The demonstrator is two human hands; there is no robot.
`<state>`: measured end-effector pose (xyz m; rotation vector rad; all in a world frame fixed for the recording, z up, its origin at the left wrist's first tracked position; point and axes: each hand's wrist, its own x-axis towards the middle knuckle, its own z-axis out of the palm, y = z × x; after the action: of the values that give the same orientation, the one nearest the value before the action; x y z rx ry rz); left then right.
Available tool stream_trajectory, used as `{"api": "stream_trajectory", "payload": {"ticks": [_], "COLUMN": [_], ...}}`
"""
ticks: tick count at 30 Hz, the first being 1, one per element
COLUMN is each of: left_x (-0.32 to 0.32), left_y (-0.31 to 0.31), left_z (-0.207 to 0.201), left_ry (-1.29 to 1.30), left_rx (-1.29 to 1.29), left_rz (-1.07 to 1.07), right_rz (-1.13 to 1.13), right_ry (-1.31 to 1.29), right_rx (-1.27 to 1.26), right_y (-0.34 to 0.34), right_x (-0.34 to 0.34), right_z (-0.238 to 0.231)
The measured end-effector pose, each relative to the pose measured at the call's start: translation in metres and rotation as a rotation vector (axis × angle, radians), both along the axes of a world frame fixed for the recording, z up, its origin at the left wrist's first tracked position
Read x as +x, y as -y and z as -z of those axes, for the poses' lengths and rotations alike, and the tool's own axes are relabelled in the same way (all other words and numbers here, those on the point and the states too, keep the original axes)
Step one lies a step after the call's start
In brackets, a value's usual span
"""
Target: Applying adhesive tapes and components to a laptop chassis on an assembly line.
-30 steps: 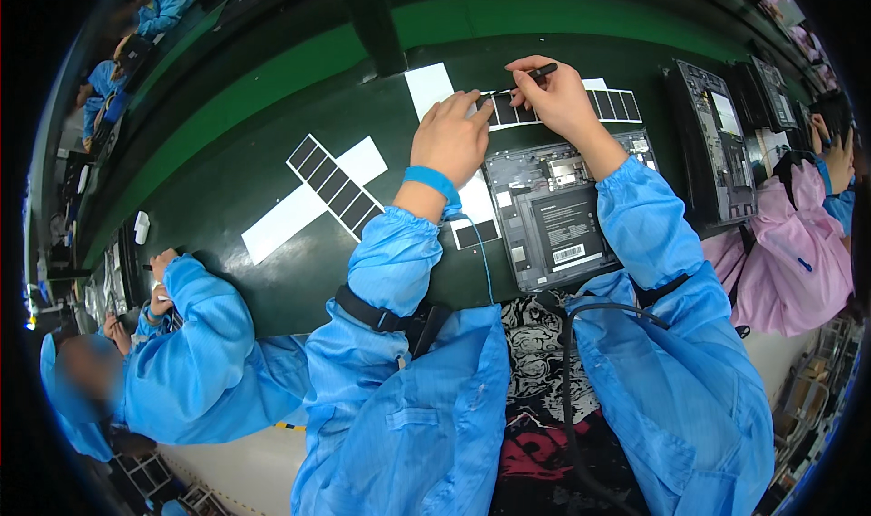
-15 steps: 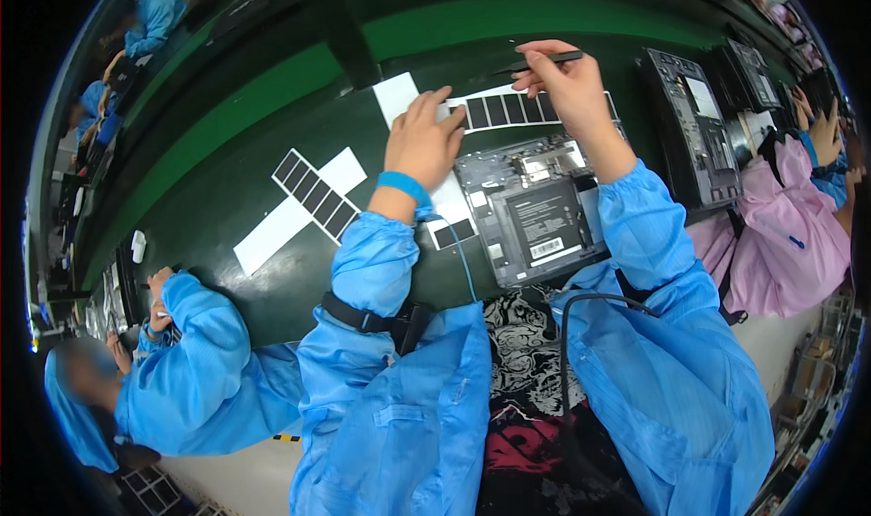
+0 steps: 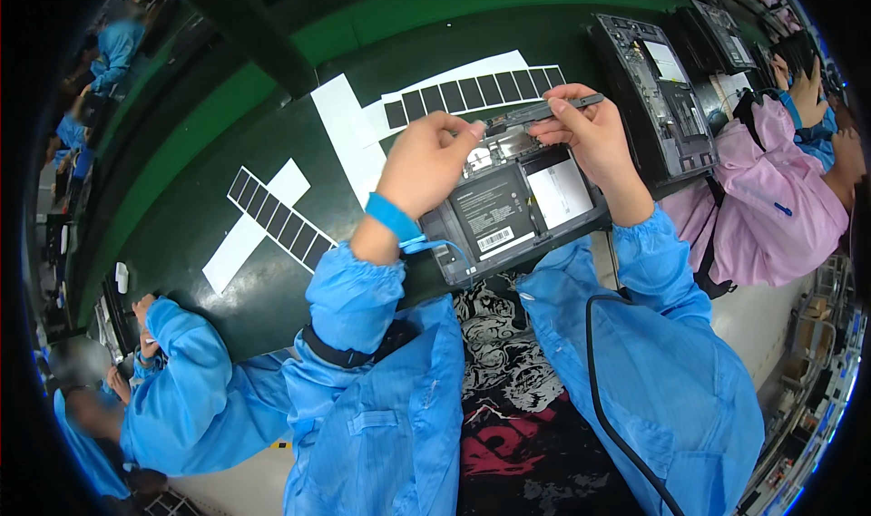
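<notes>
An opened laptop base [image 3: 576, 228] lies in front of me, with a black battery [image 3: 493, 203] and a white panel [image 3: 560, 194] inside it. Over its far edge, my left hand [image 3: 426, 162] has thumb and forefinger pinched together; whatever is between them is too small to make out. Facing it from the right, my right hand [image 3: 588, 140] is closed around dark tweezers [image 3: 588, 102], whose tip blends into the dark parts at the laptop's edge. A blue wrist strap [image 3: 392, 217] circles my left wrist, its cord running down across the laptop's corner.
Beyond the laptop lies a strip of black rectangular stickers [image 3: 470, 94] on white backing. White sheets [image 3: 345, 121] and another sticker strip [image 3: 281, 219] lie to the left. More opened laptops [image 3: 658, 99] stand at the right. Co-workers sit on both sides, one in pink [image 3: 771, 189].
My right hand has come down from above the sticker strip to the laptop's far edge with the tweezers. My left hand has left the white sheet and pinches beside it. The view has shifted.
</notes>
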<state>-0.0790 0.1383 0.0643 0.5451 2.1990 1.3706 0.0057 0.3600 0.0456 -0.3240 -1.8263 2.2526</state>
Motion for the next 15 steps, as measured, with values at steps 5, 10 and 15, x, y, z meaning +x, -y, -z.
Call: {"api": "stream_trajectory", "payload": {"ticks": [5, 10, 15], "left_x": [-0.003, -0.006, -0.009], "left_y": [-0.023, -0.031, -0.040], "left_z": [0.026, 0.031, 0.031], "left_ry": [0.074, 0.069, 0.007], "left_rx": [0.052, -0.049, -0.121], "left_rz": [-0.002, 0.005, -0.058], "right_rz": [-0.054, -0.077, -0.069], "right_ry": [0.037, 0.027, 0.012], "right_rx": [0.026, 0.062, 0.081], "right_y": [-0.010, -0.012, -0.015], "right_x": [-0.007, -0.008, -0.008], "right_z": [0.011, 0.013, 0.015]}}
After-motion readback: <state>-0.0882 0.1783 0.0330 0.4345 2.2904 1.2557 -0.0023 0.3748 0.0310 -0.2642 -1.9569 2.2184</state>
